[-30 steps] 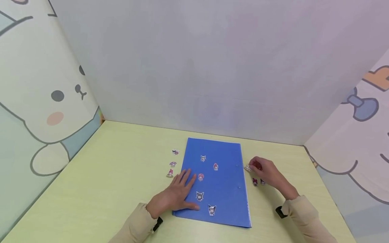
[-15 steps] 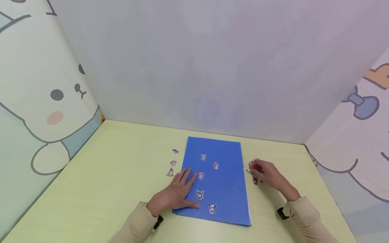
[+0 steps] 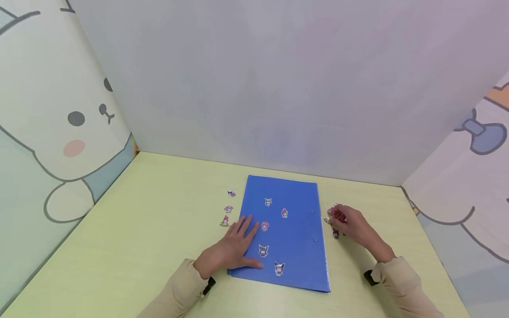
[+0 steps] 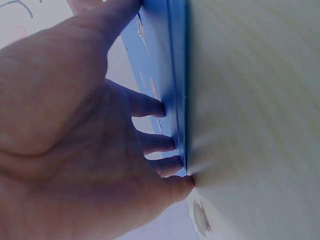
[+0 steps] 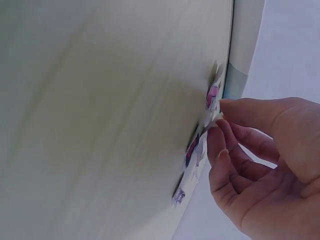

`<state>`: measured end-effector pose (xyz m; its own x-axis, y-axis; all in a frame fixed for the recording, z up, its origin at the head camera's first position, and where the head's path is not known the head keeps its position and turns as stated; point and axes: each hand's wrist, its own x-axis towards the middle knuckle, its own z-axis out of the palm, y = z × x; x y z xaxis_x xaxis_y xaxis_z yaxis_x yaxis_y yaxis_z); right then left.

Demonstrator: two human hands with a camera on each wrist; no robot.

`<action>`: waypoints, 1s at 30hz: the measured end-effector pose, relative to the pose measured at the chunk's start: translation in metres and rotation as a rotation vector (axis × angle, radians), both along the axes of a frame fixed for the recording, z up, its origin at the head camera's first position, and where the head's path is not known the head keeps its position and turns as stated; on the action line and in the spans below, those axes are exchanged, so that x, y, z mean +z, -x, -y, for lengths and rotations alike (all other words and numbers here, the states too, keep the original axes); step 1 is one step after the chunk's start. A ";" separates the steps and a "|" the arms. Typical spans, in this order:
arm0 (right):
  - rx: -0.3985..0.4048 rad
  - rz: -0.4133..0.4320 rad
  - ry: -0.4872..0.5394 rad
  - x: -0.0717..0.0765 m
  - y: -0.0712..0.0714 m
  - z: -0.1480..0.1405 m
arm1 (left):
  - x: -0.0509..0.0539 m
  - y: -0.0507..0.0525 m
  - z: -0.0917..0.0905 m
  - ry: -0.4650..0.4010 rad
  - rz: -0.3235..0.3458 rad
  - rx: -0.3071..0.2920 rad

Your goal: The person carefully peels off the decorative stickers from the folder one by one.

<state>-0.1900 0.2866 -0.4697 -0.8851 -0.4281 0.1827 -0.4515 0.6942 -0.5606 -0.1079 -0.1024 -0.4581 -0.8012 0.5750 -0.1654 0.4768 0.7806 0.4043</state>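
Note:
A blue folder (image 3: pixel 294 194) lies on the table with several cartoon character stickers on its cover, among them a dark-eared one (image 3: pixel 279 268) near the bottom edge. My left hand (image 3: pixel 228 251) rests spread on the folder's left side, fingers straight; in the left wrist view the fingertips press along the folder's edge (image 4: pixel 180 75). Right of the folder, my right hand (image 3: pixel 354 226) pinches a small white-edged sticker (image 5: pixel 214 120) between thumb and fingertips. Pink stickers (image 5: pixel 212 95) and a dark red one (image 3: pixel 336 233) lie close about these fingers. The held sticker's picture is mostly hidden.
Left of the folder, several stickers stand in a column, such as a pink one (image 3: pixel 225 220). The pale yellow table (image 3: pixel 171 212) meets a grey backdrop (image 3: pixel 258 110) behind. Cartoon-printed side panels (image 3: pixel 59 132) flank the table.
The right hand has shifted slightly right at the sticker, and a pink sticker behind it has come into sight. The left hand stays on the folder. The head view has tilted a little.

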 end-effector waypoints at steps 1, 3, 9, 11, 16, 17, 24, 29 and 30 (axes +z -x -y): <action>0.000 -0.012 0.002 -0.001 0.000 0.001 | 0.000 0.000 0.000 -0.001 0.004 0.000; -0.001 -0.038 0.005 -0.002 -0.001 0.002 | 0.001 -0.001 0.000 -0.002 0.008 -0.002; -0.021 -0.037 0.023 0.000 -0.003 0.006 | 0.002 -0.001 0.001 -0.009 0.011 -0.001; -0.031 -0.032 0.022 0.000 -0.003 0.007 | 0.002 -0.001 0.001 -0.010 0.009 -0.001; -0.037 -0.056 0.021 -0.001 -0.008 0.010 | 0.000 -0.001 0.001 -0.009 0.002 -0.006; -0.035 -0.061 0.025 -0.002 -0.009 0.010 | 0.000 -0.001 0.002 -0.009 0.003 -0.006; 0.024 -0.094 0.011 -0.004 -0.019 0.018 | 0.002 -0.002 0.001 -0.028 0.017 0.001; 0.099 -0.080 -0.038 -0.004 -0.024 0.024 | 0.003 -0.002 0.001 -0.034 0.013 0.002; 0.109 -0.075 -0.049 -0.003 -0.025 0.025 | 0.003 -0.002 0.001 -0.032 0.010 0.001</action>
